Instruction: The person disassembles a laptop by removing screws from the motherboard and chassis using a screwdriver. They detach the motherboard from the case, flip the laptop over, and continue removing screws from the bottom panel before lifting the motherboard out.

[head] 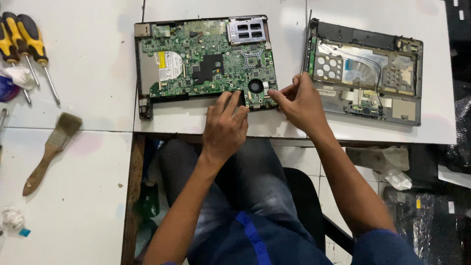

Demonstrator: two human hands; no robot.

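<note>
At the near edge of the green motherboard (206, 61), the left hand (224, 125) presses flat, holding nothing; the right hand (299, 103) pinches a thin screwdriver (305, 46).

Green circuit board (211, 61): matt, bumpy with small parts, shiny metal plate at 1 o'clock corner. Laptop shell (365, 73) at 3 o'clock: dull grey plastic, silvery foil inside. Table (93, 59): smooth white, slightly glossy. Brush (51, 149) at 9 o'clock: worn wood handle, soft bristles. Screwdrivers (29, 39) at 10 o'clock: yellow-black rubbery grips, thin metal shafts.
</note>
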